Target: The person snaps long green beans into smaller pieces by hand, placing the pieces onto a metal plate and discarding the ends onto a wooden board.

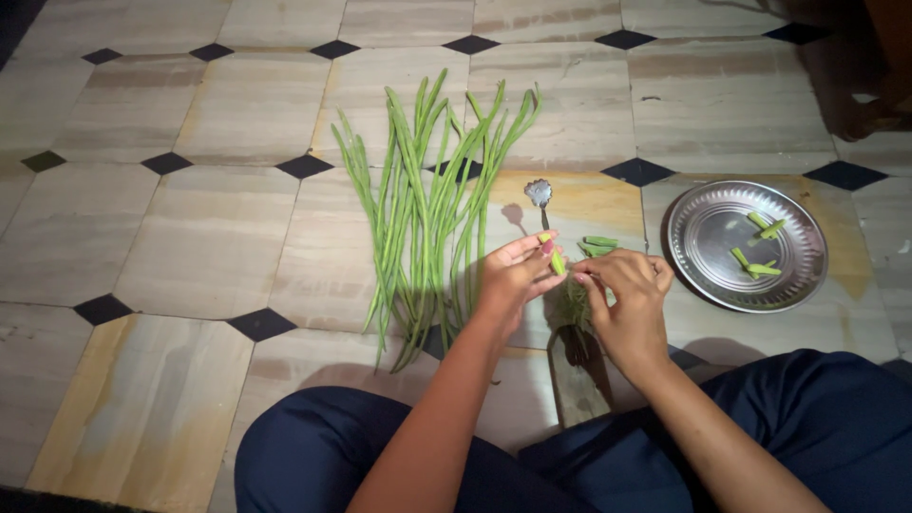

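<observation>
— Green is what both hands are busy with: a short bean piece (558, 262) sits just right of the frame's centre, pinched between them.

— How is the left hand (513, 275) set?

— Forearm rising from the lower middle, palm turned up and rightward, fingers loosely curled, thumb and fingertips nipping the piece's left end.

— And the right hand (629, 299)?

— Its forearm comes from the lower right; the knuckles face up, fingers bent inward, the tips closed on the piece's other end.

— What lies around them?

— A bundle of long beans (427, 209) spread on the tiled floor (190, 237) left of the hands, a spoon (540, 196) just above them, cut pieces (598, 245) beside, and a steel plate (703, 237) at the right holding more pieces.
</observation>
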